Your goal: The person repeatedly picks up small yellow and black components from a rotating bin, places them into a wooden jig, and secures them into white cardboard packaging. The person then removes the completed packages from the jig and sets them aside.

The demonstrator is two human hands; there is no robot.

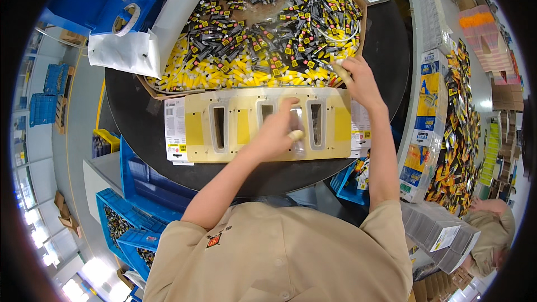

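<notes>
A cream-coloured jig (244,141) with yellow patches and several upright slots lies before me. My left hand (277,131), slightly blurred, is over its middle, with forefinger and thumb apart. Clear plastic (298,144) shows beside that thumb, at a slot; I cannot tell whether the hand touches it. At the right edge of a heap of small black tubes with yellow caps (263,39), my right hand (357,78) has its fingers closed together. What they pinch, if anything, is hidden. Pale covers are on some fingertips. White printed cards (175,128) stick out beneath the jig's left end.
The heap lies in a cardboard-edged tray (362,22) on a round black table (134,109). A tape roll (126,19) and white sheet (124,53) are at upper left. Blue bins (114,198) stand at lower left. To the right, another person (492,226) is beside packed goods.
</notes>
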